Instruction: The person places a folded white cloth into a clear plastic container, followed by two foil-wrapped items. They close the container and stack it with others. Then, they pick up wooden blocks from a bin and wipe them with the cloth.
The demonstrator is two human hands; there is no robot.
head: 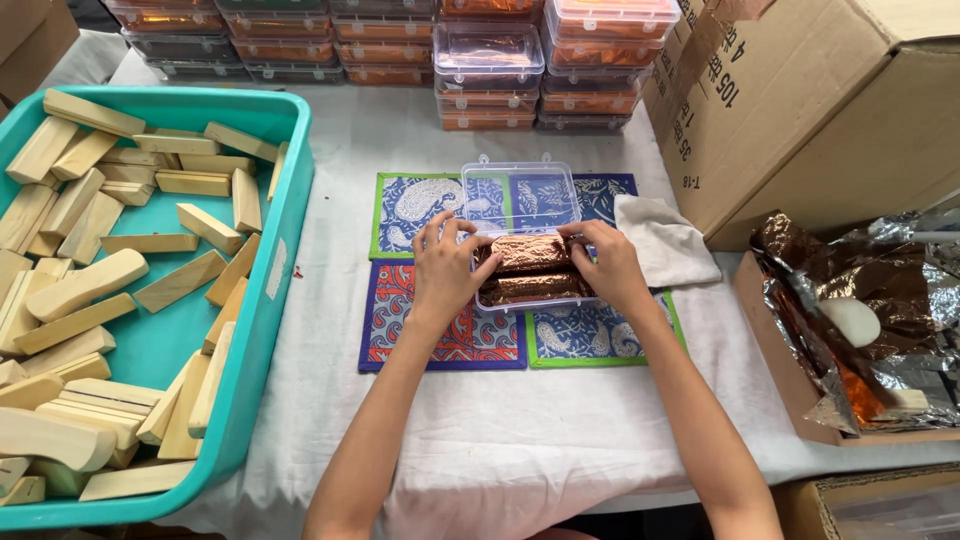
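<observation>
1. The left hand [443, 268] grips the left end of the copper foil bars [530, 270], fingers curled narrow over the upper bar's end.
2. The right hand [608, 262] holds the right end of the same bars, its fingers bent closed over the foil.
3. The bars lie side by side in a clear plastic box [520, 235] at the middle of the table; its hinged lid stands open on the far side.
4. The box sits on four patterned mats [470, 340], blue and red with green and purple borders.
5. A grey cloth [665, 240] lies just right of the box.
6. At far right stands a brown cardboard carton [830, 100] with dark print on its side flap.
7. Near right, an open box holds crumpled foil sheets [870, 320], copper and silver.
8. Stacks of clear lidded boxes [500, 60] with copper contents line the far edge.
9. On the left, a teal tub [262, 300] holds pale wooden blocks [90, 285].
</observation>
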